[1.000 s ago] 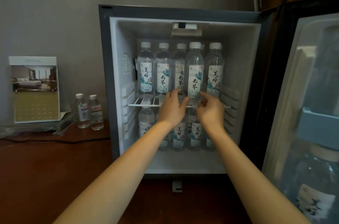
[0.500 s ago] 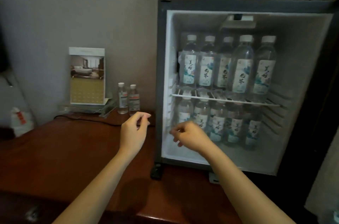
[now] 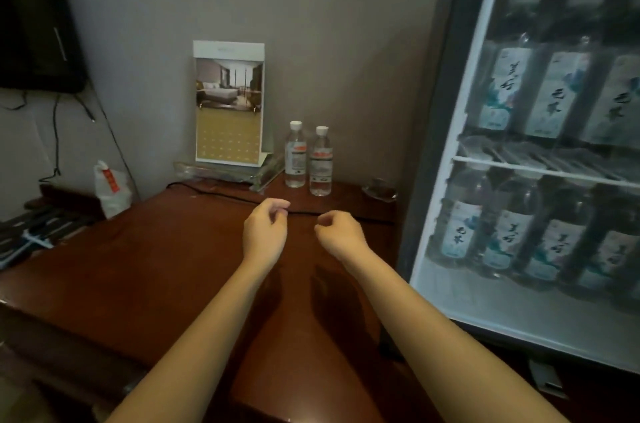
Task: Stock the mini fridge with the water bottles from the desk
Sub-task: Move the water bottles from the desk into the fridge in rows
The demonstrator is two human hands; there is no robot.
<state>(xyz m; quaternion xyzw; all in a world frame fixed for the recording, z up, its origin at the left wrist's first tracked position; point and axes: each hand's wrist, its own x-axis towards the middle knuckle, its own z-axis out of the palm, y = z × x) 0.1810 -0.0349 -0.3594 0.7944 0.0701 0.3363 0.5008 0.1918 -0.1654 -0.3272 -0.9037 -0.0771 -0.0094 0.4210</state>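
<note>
Two small clear water bottles stand upright side by side at the back of the wooden desk (image 3: 138,249): the left bottle (image 3: 295,155) and the right bottle (image 3: 321,162), both white-capped. My left hand (image 3: 265,232) and my right hand (image 3: 341,235) hover over the desk just in front of them, fingers loosely curled, holding nothing. The open mini fridge (image 3: 436,145) stands at the right, with several labelled bottles (image 3: 554,93) on its upper wire shelf and several more (image 3: 509,232) on its floor.
A standing card with a room photo (image 3: 228,104) sits left of the bottles on a clear tray. A black cable (image 3: 221,195) crosses the desk. A glass ashtray (image 3: 380,188) lies by the fridge. A white bag (image 3: 110,187) and a dark screen (image 3: 34,17) are at the left.
Both hands left the bottle on the upper fridge shelf and moved left out of the fridge to hover over the desk before the two small bottles. The view turned left.
</note>
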